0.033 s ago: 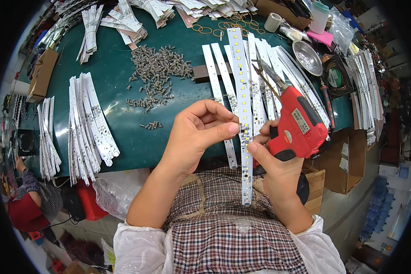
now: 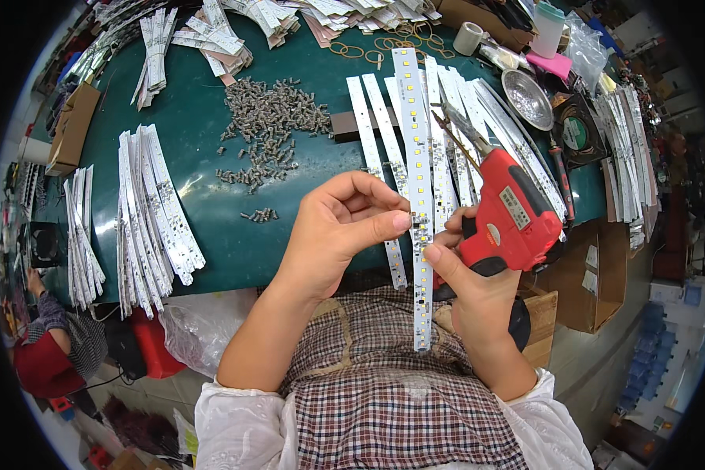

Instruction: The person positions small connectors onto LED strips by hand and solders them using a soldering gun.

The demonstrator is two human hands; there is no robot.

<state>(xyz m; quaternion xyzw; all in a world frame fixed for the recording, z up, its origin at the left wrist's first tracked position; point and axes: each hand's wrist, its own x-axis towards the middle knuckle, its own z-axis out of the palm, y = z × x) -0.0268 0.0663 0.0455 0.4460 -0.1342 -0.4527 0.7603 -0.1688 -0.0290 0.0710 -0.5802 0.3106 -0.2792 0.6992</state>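
Observation:
Upright before me is a long white LED strip board point(image 2: 419, 168) with yellow LEDs along it and small electronic parts on its lower half. My right hand point(image 2: 474, 286) grips its edge between thumb and fingers and also holds a red and black soldering gun point(image 2: 509, 215), whose metal tip points up and left beside the strip. My left hand point(image 2: 352, 227) is closed in a pinch, thumb and forefinger meeting a small metallic part point(image 2: 415, 220) at the strip's left edge. Exactly how that part sits is too small to tell. More LED strips point(image 2: 454, 133) lie fanned out behind.
Small metal terminals point(image 2: 274, 110) are heaped mid-table on the green tabletop point(image 2: 227, 258). Bundled strips point(image 2: 149, 219) lie to the left, rubber bands point(image 2: 395, 43) at the back. At right are a metal bowl point(image 2: 527, 98), a fan point(image 2: 578, 133) and a screwdriver point(image 2: 560, 180). Another person point(image 2: 55, 337) sits far left.
The top of the LED strip has tipped very slightly to the right, and the soldering gun has shifted a touch left. Both hands keep their grip.

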